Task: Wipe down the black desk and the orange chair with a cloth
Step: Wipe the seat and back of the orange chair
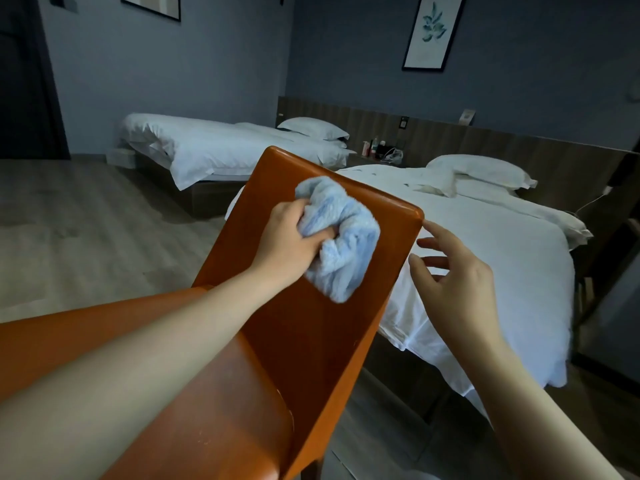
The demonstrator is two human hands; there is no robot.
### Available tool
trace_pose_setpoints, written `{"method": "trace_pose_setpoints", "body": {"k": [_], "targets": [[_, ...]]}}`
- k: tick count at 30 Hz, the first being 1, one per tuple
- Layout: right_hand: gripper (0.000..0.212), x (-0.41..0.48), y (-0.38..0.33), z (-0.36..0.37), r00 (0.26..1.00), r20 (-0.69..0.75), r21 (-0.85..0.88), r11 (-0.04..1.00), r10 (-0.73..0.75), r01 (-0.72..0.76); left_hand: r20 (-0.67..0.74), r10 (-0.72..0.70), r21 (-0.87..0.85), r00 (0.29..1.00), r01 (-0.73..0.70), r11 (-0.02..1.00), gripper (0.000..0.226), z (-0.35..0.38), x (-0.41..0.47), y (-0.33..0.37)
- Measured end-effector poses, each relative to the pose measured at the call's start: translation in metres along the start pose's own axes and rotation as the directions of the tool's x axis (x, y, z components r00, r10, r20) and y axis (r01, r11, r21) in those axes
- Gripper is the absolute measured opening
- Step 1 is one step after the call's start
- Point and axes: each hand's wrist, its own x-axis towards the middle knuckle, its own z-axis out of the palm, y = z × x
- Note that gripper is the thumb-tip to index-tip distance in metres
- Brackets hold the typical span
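Two bare hands in shot: left hand [287,237], right hand [453,271]. Left forearm [156,348] enters from 8 o'clock, right forearm [540,403] from 5 o'clock. Both are uncovered right to the frame edge. Slim wrists, long fingers, knuckle creases visible on the right hand. Nail detail too soft to read in this dim light.

Smooth, faintly glossy leather-like cover on the chair [311,341]. Fluffy, ribbed pile on the cloth [343,237]. Matt wood-grain floor [86,237], smooth white sheets on the bed [502,254].
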Motion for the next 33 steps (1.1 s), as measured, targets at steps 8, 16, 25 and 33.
{"method": "trace_pose_setpoints", "body": {"k": [8, 16, 25, 33], "targets": [[0.048, -0.005, 0.011, -0.012, 0.998, -0.029, -0.001, 0.998, 0.06, -0.06, 0.231, -0.051, 0.197, 0.971, 0.005, 0.98, 0.063, 0.045, 0.036, 0.045], [0.048, -0.015, 0.008, -0.011, 0.997, -0.033, 0.005, 0.997, 0.073, -0.073, 0.308, -0.107, 0.137, 0.945, 0.067, 0.988, 0.064, 0.047, 0.016, 0.032], [0.043, -0.038, -0.002, -0.007, 0.999, -0.036, 0.018, 1.0, 0.021, -0.02, 0.407, -0.202, 0.06, 0.891, 0.194, 0.979, 0.051, 0.043, -0.055, -0.013], [0.044, -0.06, 0.0, 0.002, 0.999, 0.014, 0.002, 0.999, 0.033, -0.033, 0.471, -0.23, -0.07, 0.852, 0.296, 0.953, 0.009, 0.036, -0.109, -0.046]]}}
